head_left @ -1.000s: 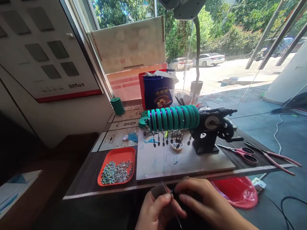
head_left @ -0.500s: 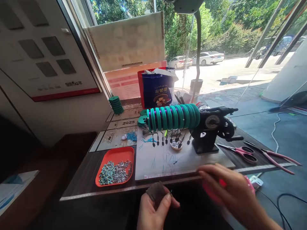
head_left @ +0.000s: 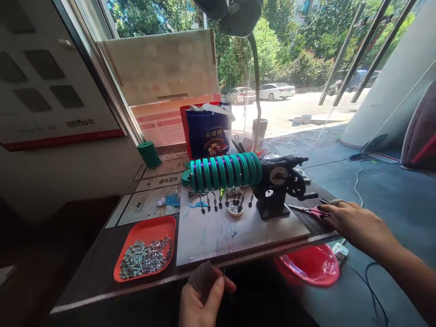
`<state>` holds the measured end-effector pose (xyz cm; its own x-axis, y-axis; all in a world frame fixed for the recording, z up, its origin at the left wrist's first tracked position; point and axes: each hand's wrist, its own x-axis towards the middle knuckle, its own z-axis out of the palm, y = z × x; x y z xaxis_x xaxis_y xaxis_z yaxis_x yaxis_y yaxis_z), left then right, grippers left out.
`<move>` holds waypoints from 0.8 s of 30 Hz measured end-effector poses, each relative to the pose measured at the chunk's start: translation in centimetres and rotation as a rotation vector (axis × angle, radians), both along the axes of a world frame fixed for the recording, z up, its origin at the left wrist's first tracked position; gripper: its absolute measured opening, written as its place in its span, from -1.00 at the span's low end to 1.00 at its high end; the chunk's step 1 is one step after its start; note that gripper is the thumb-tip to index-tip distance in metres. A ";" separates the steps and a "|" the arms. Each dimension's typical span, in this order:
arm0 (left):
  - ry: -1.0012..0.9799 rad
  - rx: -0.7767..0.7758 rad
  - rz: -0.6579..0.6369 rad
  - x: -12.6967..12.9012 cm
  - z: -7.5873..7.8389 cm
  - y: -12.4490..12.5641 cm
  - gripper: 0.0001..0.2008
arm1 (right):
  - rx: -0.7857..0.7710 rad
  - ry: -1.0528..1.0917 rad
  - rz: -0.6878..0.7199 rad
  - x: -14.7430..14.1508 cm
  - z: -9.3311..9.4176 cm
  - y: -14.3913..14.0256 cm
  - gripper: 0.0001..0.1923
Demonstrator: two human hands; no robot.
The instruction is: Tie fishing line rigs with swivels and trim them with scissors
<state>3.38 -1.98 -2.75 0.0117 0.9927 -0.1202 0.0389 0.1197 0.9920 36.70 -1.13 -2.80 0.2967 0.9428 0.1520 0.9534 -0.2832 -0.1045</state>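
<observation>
My left hand [head_left: 202, 295] is closed at the table's front edge, thumb and finger pinching something too small to make out. A dark cover [head_left: 202, 277] is on one of its fingers. My right hand [head_left: 347, 222] lies over the pink-handled scissors [head_left: 315, 211] at the table's right end, fingers curled onto the handles. It hides most of the pliers beside them. Left of it stands a black hand-cranked machine [head_left: 274, 193] bearing a row of green foam spools [head_left: 225, 171]. Small dark pieces [head_left: 215, 206] dangle from the spools on lines.
An orange tray [head_left: 151, 223] of small metal parts sits front left. A small bowl of beads [head_left: 235, 208] and blue strands [head_left: 173, 200] lie on the table. Behind stand a blue bag [head_left: 204, 131] and a lamp [head_left: 256, 77]. A red lined bin [head_left: 308, 268] is below the table's right side.
My right hand has moved from near the table's front edge rightward onto the scissors. The red bin is now uncovered. My left hand keeps its pinch while the view has turned right.
</observation>
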 end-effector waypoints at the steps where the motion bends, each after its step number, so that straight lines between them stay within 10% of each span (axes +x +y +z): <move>1: -0.013 -0.008 -0.009 0.0 -0.2 0.0 -0.73 | 0.030 0.027 -0.024 -0.5 0.1 -0.1 -0.72; 5: -0.031 -0.044 -0.052 0.3 -0.4 -0.1 -0.77 | 0.170 0.485 0.220 -5.6 1.4 -1.0 -0.78; 10: 0.097 0.003 -0.170 0.3 -0.2 -0.2 -0.72 | -0.116 0.868 0.795 -14.6 3.5 -0.8 -0.74; 24: 0.118 -0.006 -0.247 0.5 0.2 -0.4 -0.81 | -0.602 1.084 0.931 -15.8 2.9 2.9 -0.89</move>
<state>3.92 -2.43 -2.56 0.2392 0.9607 -0.1412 0.1830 0.0982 0.9782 20.87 1.82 0.09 -0.6955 0.6910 -0.1969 0.3564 0.0938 -0.9296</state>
